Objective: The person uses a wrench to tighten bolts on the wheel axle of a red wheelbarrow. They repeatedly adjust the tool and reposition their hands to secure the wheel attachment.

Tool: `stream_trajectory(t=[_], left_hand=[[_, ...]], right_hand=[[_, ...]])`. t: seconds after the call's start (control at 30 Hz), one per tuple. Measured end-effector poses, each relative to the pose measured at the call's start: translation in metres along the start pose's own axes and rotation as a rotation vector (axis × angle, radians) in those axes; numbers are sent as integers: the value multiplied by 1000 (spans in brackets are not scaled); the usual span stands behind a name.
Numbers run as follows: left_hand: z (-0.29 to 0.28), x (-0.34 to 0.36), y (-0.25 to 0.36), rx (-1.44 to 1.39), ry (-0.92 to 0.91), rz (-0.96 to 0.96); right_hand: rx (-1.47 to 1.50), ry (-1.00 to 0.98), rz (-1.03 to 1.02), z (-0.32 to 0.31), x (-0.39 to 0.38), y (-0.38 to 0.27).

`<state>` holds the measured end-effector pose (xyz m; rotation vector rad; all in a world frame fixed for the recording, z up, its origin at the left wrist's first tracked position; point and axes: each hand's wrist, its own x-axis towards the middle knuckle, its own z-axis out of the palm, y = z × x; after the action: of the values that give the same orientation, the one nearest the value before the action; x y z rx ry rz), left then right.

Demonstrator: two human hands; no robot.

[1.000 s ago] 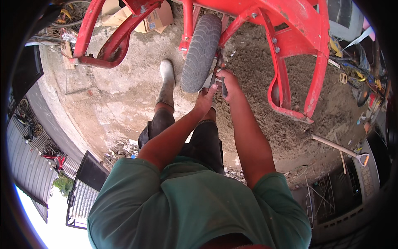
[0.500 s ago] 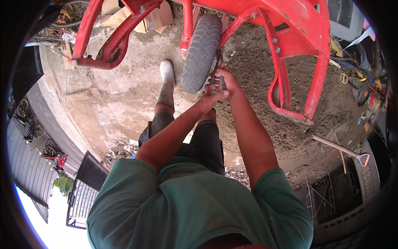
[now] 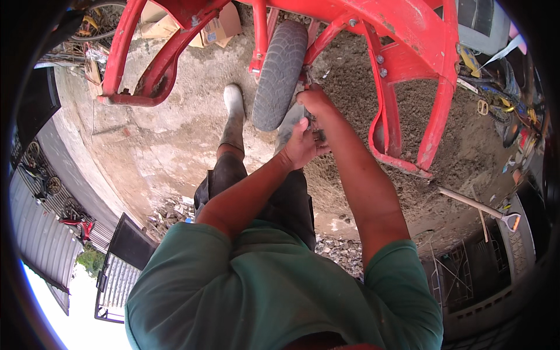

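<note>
A worn black wheel (image 3: 281, 76) stands between the bars of a red metal frame (image 3: 379, 44), which looks like part of a wheelbarrow. Beside the wheel's right side, at its axle end, my right hand (image 3: 317, 100) is closed; what its fingers grip is hidden by the hand. Just below it is my left hand (image 3: 302, 144), palm turned up, with thumb and fingers apart. Something small and dark shows between the two hands, too little of it to name.
My boot (image 3: 234, 102) stands on the dirt left of the wheel. Loose grey sand (image 3: 350, 116) lies under the frame's right side. A shovel handle (image 3: 478, 205) is at right, and a cardboard box (image 3: 219, 26) lies behind the frame at left.
My left hand has come away from the dark tool-like thing by the axle and has opened. My right hand has shifted slightly up. The red frame sits slightly further left in view.
</note>
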<state>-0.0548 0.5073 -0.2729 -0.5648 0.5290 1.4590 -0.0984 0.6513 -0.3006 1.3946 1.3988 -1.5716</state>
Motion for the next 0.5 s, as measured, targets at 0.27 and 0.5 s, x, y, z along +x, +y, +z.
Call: stream_trajectory(t=[0.27, 0.5], left_hand=[[24, -7, 11, 440, 426, -8], [-6, -8, 2, 661, 556, 135]], right_hand=[[304, -304, 24, -44, 3, 12], [729, -454, 89, -45, -1, 41]])
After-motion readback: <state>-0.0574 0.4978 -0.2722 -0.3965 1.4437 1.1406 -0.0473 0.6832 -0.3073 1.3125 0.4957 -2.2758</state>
